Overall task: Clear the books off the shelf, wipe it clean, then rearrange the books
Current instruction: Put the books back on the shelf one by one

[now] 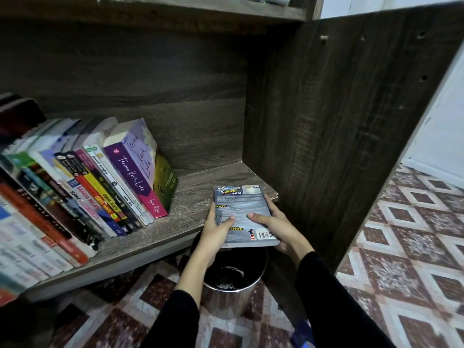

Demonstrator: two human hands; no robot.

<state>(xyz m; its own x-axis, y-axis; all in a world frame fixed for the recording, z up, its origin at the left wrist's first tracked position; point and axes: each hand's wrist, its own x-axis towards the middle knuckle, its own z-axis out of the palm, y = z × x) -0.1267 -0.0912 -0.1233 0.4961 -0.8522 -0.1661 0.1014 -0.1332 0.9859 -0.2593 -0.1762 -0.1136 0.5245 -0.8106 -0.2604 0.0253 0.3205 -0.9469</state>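
A grey SPM revision book (242,209) lies flat, back cover up, half over the front edge of the dark wooden shelf (193,194). My left hand (217,228) grips its left edge with the thumb on the cover. My right hand (275,223) grips its right edge, thumb on top and fingers along the side. A row of leaning books (88,187) fills the left part of the shelf, ending in a purple book (139,167) with a green book (165,182) behind it. The shelf board to the right of the row is bare and scuffed.
A metal bin (233,280) with a black liner stands on the floor right below the held book. The cabinet's dark side panel (339,121) rises close on the right. Patterned floor covering (406,247) spreads beyond it, and another shelf board (200,6) runs overhead.
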